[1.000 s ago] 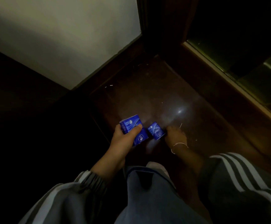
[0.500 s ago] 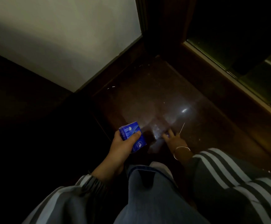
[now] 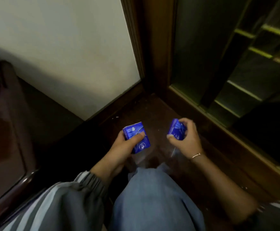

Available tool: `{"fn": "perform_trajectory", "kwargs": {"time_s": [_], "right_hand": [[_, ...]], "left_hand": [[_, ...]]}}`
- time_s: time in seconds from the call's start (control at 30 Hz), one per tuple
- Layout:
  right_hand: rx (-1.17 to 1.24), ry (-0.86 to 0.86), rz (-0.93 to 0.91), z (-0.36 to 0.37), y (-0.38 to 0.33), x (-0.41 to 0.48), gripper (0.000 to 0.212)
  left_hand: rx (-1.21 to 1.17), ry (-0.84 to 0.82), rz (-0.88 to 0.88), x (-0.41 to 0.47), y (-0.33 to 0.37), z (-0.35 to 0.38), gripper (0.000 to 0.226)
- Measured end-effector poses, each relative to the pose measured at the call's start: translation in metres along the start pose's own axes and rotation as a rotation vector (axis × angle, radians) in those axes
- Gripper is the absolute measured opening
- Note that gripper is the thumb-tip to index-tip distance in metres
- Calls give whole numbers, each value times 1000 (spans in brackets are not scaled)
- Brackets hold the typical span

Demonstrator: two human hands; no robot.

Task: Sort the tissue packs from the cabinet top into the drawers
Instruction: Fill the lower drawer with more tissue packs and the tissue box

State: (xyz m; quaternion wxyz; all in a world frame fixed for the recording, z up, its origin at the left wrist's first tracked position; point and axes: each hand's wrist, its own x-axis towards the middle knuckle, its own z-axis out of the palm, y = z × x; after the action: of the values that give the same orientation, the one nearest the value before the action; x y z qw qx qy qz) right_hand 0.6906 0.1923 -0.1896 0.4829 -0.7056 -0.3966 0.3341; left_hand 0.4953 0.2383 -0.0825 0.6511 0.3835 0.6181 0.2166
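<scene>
Blue tissue packs (image 3: 136,137) are gripped in the left hand (image 3: 120,147) at frame centre. One pack (image 3: 176,130) is clutched by the right hand (image 3: 188,139) — just right of centre, hands apart.

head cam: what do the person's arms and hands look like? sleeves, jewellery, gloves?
No gloves. Left hand: grey sleeve with paler stripes, gathered elastic cuff. Right hand: thin gold-coloured bracelet at the wrist, forearm bare, striped sleeve showing only at the frame's edge.
</scene>
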Motion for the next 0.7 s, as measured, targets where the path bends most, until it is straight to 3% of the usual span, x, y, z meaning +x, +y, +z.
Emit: {"fn": "perform_trajectory", "kwargs": {"time_s": [0.1, 0.23, 0.37, 0.47, 0.7], "right_hand": [[56, -67, -218, -40, -84, -9, 65], [-82, -262, -495, -66, -181, -46, 68], [-152, -344, -598, -61, -243, -84, 68], [-198, -418, -645, -38, -275, -108, 68], [-146, -595, -763, 49, -326, -174, 78]], "left_hand": [[-85, -90, 43, -39, 30, 13, 37], [-141, -228, 137, -96, 61, 19, 37], [-170, -323, 207, -151, 76, -5, 51], [-206, -336, 209, -184, 75, -39, 62], [-435, -200, 239, -245, 53, -145, 56]]}}
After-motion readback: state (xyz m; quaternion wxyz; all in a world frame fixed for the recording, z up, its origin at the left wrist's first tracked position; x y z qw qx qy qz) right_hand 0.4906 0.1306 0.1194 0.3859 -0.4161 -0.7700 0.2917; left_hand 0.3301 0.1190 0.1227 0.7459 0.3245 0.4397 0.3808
